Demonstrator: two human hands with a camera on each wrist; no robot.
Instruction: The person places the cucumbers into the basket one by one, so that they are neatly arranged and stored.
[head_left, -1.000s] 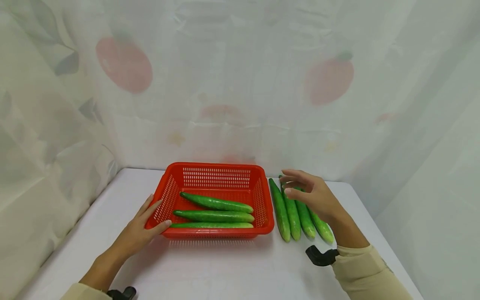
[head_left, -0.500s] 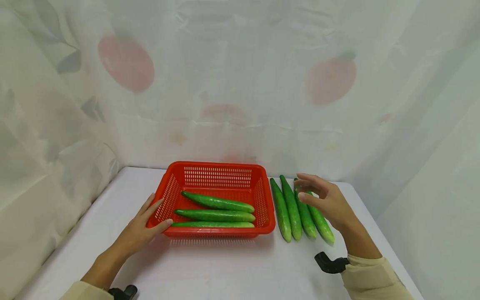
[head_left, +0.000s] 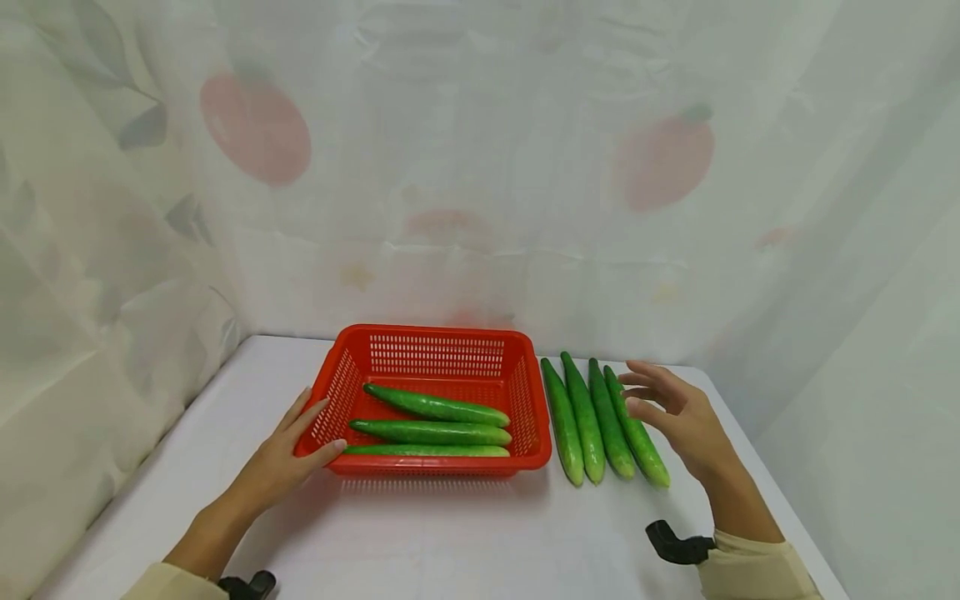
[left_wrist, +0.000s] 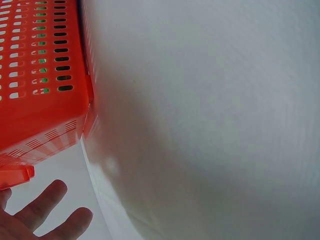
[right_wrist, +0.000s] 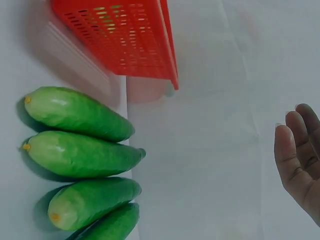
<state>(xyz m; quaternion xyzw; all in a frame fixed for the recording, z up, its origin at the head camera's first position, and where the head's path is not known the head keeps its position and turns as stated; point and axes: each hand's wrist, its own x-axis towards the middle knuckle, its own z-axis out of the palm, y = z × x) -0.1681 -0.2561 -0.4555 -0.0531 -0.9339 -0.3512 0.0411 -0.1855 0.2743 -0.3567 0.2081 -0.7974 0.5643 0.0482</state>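
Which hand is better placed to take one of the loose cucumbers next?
Right, probably: the right hand is empty beside the loose cucumbers, while the left hand is at the red basket, on the side away from them.

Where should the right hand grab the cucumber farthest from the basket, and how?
Probably round the middle of that outermost cucumber, coming from above and the right. It's long, slim and lying down, so the right hand could curl over it; the neighbouring cucumber lies close on its left, but its right side is free.

Four cucumbers [right_wrist: 82, 156] (one cropped) near red basket [right_wrist: 151, 47] — hand [right_wrist: 301, 167] apart.
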